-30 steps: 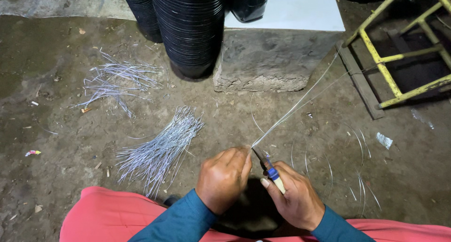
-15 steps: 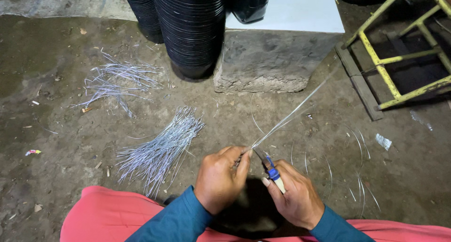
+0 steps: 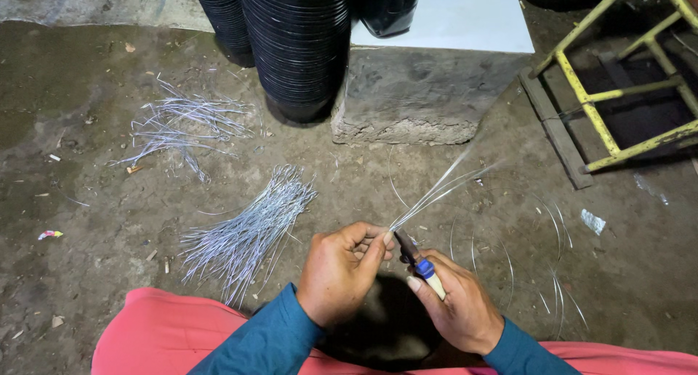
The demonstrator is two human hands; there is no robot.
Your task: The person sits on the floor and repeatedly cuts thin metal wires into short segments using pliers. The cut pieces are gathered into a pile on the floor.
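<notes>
Left hand (image 3: 342, 273) pinches thin, springy wires (image 3: 443, 186) at their base; right hand (image 3: 454, 306) grips pliers (image 3: 416, 257) there.

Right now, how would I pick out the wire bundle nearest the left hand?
Start at the tall stack of black pots by the concrete block. Below it on the dirt floor lies a straight, tidy wire bundle, unlike the tangled wire heap further left.

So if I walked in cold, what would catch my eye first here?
Probably the two hands low in the middle: the left hand pinches a few thin wires that fan up to the right, and the right hand holds blue-handled pliers at them. Left of them lies a bundle of cut wires, and a tall stack of black pots stands at the top.
</notes>
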